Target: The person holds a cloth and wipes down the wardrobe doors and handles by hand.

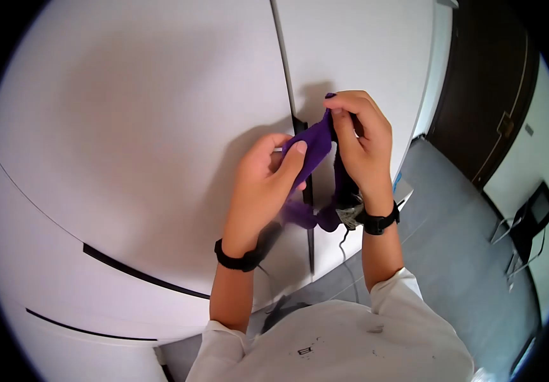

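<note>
A strip of purple fabric [316, 145] is stretched between my two hands, in the middle of the head view. My left hand [268, 169] is closed on its lower left part, the thumb lying flat over the cloth. Higher up and to the right, my right hand [365, 130] pinches the fabric's upper end between thumb and fingers. More purple and dark material [326, 216] hangs in a loop below. I cannot tell what kind of article the fabric is. A crumpled silvery piece [349, 213] shows beside my right wrist.
White cabinet doors [160, 114] with a dark seam stand right behind my hands. A long black handle slot [144, 274] runs lower left. Thin dark cords hang below my wrists. Grey floor [440, 235], a black chair [532, 216] and a dark door [478, 89] lie right.
</note>
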Demonstrator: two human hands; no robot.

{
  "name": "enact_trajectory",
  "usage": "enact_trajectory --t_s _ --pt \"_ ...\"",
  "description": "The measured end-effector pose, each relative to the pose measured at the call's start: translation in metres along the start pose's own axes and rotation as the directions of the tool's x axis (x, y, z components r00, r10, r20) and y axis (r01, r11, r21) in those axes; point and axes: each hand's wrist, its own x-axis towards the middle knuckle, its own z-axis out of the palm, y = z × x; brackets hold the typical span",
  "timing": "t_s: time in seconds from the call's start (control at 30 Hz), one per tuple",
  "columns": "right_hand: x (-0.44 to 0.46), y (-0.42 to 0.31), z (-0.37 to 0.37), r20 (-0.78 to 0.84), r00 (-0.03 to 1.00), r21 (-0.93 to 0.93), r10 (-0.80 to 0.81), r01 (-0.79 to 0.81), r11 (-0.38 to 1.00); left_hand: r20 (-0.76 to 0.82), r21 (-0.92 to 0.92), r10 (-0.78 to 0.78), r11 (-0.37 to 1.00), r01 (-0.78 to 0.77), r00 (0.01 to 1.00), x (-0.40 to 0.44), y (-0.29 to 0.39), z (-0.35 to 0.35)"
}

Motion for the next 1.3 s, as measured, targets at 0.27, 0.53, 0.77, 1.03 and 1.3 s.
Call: enact_trajectory --t_s 0.27,0.53,0.77,1.03,1.3 --pt "0.017 0.065 0.009 -0.036 0.979 0.149 -0.199 0.202 0.968 -0.155 -0.009 0.339 0.939 -0.344 0.928 0.033 -0.032 0.012" --pt "0.014 0.07 0.014 -0.045 0.923 0.142 -0.381 0.384 0.912 -0.408 0.075 0.334 0.94 -0.333 0.85 0.026 -0.037 0.023" --pt "0.018 0.069 0.022 0.094 0.913 0.178 -0.396 0.376 0.909 -0.573 0.182 0.387 0.92 -0.348 0.723 0.03 -0.05 0.013" --pt "0.009 0.067 0.016 0.18 0.926 0.164 -0.333 0.305 0.938 -0.592 0.36 0.469 0.881 -0.306 0.656 0.027 -0.064 0.022" --pt "0.011 0.056 0.014 0.111 0.976 0.17 -0.187 0.167 0.971 -0.568 0.559 0.582 0.792 -0.246 0.581 0.027 -0.032 0.019"
